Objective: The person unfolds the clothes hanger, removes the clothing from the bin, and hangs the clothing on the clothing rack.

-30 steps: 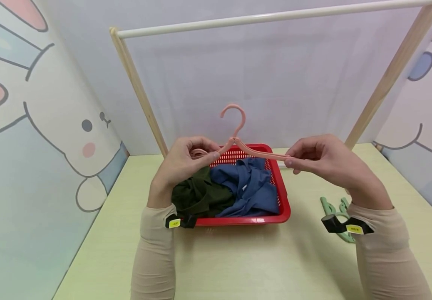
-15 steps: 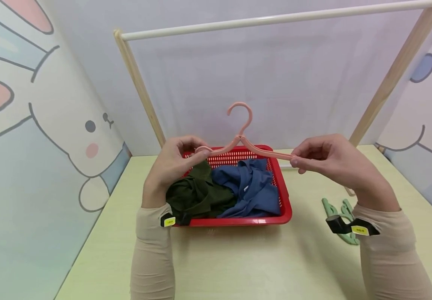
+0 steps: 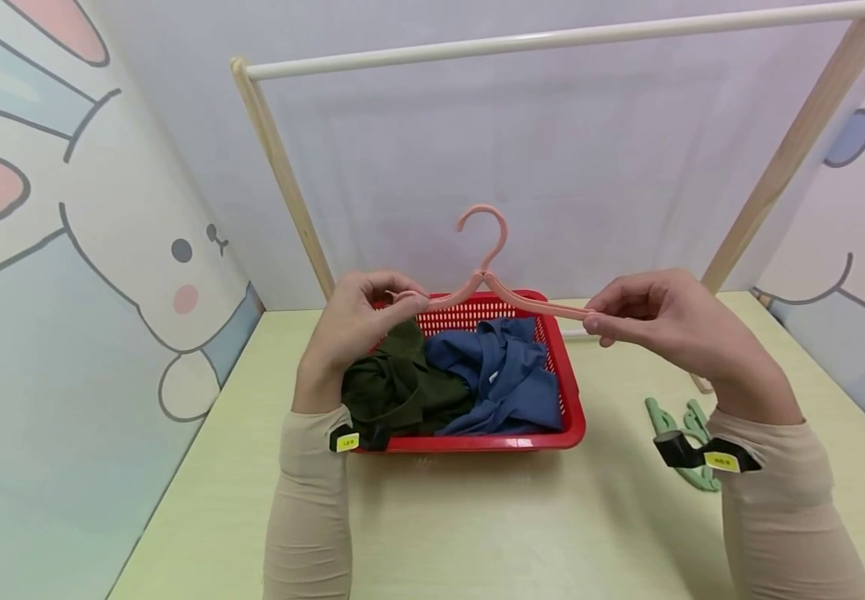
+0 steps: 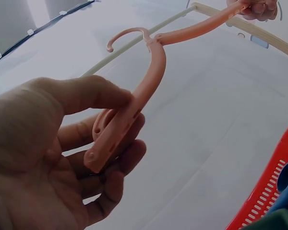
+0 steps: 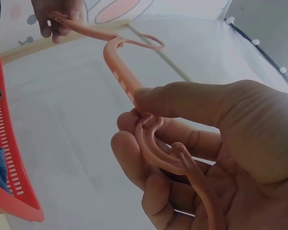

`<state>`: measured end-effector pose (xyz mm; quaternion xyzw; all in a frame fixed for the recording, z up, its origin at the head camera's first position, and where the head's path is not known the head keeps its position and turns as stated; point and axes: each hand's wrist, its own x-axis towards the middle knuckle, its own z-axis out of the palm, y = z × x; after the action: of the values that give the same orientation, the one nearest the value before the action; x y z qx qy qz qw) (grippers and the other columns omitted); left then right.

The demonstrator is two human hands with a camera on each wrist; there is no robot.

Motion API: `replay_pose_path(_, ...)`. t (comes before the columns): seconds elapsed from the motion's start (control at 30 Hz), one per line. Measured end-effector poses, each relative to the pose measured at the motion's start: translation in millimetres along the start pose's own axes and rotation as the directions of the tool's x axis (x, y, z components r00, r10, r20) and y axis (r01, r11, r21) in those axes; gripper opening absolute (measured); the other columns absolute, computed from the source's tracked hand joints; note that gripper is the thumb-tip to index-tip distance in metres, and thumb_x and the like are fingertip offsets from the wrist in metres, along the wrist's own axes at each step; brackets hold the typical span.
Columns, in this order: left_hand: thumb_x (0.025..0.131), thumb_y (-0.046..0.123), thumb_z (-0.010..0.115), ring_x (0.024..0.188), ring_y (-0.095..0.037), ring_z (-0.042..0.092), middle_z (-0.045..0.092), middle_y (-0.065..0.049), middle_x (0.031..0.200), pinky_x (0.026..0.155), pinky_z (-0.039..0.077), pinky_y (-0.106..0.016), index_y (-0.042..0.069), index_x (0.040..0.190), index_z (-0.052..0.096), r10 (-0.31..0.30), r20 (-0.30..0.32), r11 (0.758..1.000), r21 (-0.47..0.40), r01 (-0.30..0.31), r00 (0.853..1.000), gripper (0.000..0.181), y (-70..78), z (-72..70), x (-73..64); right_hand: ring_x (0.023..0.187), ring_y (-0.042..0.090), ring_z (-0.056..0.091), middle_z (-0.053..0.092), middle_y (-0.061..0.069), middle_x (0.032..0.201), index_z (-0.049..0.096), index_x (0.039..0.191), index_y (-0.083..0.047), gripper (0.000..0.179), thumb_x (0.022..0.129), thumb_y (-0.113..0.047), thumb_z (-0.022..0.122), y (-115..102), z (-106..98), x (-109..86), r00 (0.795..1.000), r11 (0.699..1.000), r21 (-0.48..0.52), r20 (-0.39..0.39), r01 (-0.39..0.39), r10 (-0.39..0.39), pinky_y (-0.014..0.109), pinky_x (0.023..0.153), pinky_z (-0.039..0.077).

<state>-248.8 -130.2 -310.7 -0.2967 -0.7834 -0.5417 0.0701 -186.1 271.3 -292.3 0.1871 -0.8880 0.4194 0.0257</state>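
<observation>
A pink folding clothes hanger (image 3: 484, 275) is held up over the back of a red basket (image 3: 572, 400), its hook upward and its two arms spread. My left hand (image 3: 361, 321) pinches the left arm near its end between thumb and fingers. In the left wrist view, the hanger (image 4: 156, 72) has a folded piece behind that arm, partly hidden by the fingers. At the other end, my right hand (image 3: 665, 321) pinches the right arm. A curved pink piece (image 5: 156, 155) hangs below that grip in the right wrist view, lying across the fingers.
Dark green cloth (image 3: 410, 387) and blue cloth (image 3: 511, 375) lie crumpled in the basket. Behind stands a rack with a white rail (image 3: 552, 40) and wooden posts (image 3: 785, 167). Green folding hanger pieces (image 3: 695, 479) lie on the table (image 3: 507, 533), partly behind the right wrist.
The hanger and both hands have shifted slightly right, along with a small camera shift. My left fingers have changed their hold, and the folded loop there shows less than half a second ago.
</observation>
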Motion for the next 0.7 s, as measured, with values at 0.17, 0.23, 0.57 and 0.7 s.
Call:
replay_pose_path(0.17,0.104,0.018,0.080,0.080,-0.030,0.063,0.079,-0.007,0.096,0.067,0.051,-0.035,0.006,0.108,0.087,-0.009,-0.067,0.999,-0.032,0.007,0.998,0.014,-0.2,4.4,2.6,0.081,0.023,0.076,0.080,0.006,0.092,0.083,0.113,-0.013,0.012,0.103,-0.019,0.083,1.6,-0.6,0.2,1.000,1.000,-0.001,-0.006,-0.022,0.022,0.029,0.073,0.063)
replay_pose_path(0.23,0.103,0.018,0.081,0.078,-0.029,0.061,0.078,-0.008,0.094,0.066,0.050,-0.034,0.005,0.108,0.086,-0.014,-0.089,0.999,-0.045,0.010,0.996,0.015,-0.5,6.0,3.3,0.081,0.023,0.076,0.080,0.006,0.092,0.084,0.114,-0.013,0.013,0.103,-0.020,0.083,2.2,-0.6,0.6,1.000,1.000,-0.003,-0.007,-0.030,0.030,0.030,0.073,0.064)
replay_pose_path(0.57,0.106,0.014,0.077,0.081,-0.027,0.062,0.074,-0.009,0.093,0.068,0.051,-0.029,-0.001,0.112,0.083,-0.026,-0.150,0.990,-0.137,0.005,0.988,0.017,-1.7,7.8,4.5,0.083,0.024,0.076,0.080,0.004,0.093,0.084,0.115,-0.014,0.015,0.103,-0.023,0.084,0.6,-0.3,1.7,0.998,0.998,0.004,-0.001,-0.058,0.058,0.030,0.074,0.064)
replay_pose_path(0.7,0.107,0.012,0.076,0.091,-0.029,0.069,0.077,-0.011,0.099,0.079,0.060,-0.030,-0.005,0.113,0.081,-0.045,-0.166,0.981,-0.191,0.012,0.985,0.019,-0.8,4.6,3.4,0.083,0.023,0.076,0.080,0.004,0.093,0.083,0.115,-0.012,0.015,0.103,-0.022,0.083,2.1,-1.0,1.9,0.999,0.999,-0.005,0.005,-0.053,0.053,0.030,0.074,0.064)
